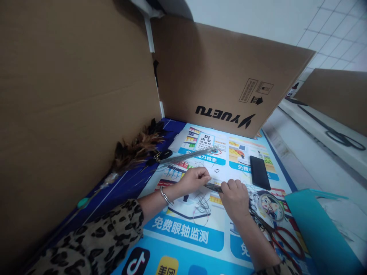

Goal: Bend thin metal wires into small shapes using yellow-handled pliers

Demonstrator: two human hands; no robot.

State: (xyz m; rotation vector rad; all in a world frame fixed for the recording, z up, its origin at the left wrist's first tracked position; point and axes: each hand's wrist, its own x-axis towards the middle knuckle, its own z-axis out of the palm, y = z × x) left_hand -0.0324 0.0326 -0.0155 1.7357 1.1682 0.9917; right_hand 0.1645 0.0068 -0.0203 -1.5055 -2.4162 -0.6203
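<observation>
My left hand (pixel 195 180) is closed in a pinch on a thin wire, too fine to see well. My right hand (pixel 234 196) is closed round small dark pliers (pixel 213 187), whose tip points left toward the left fingers. Both hands hover over a printed blue poster (pixel 183 233) that covers the table. Bent wire pieces (pixel 202 204) lie on the poster just below the hands. A small wire ring (pixel 216 170) lies beyond them. A silver bracelet (pixel 165 195) circles my left wrist above a leopard-print sleeve (pixel 94 240).
A bundle of straight wires (pixel 190 154) and a brown feather duster (pixel 134 149) lie at the back left. A black phone (pixel 259 172) lies to the right. Red-handled scissors (pixel 282 238) and a teal folder (pixel 318 229) sit at the right. Cardboard walls (pixel 223 76) stand behind and on the left.
</observation>
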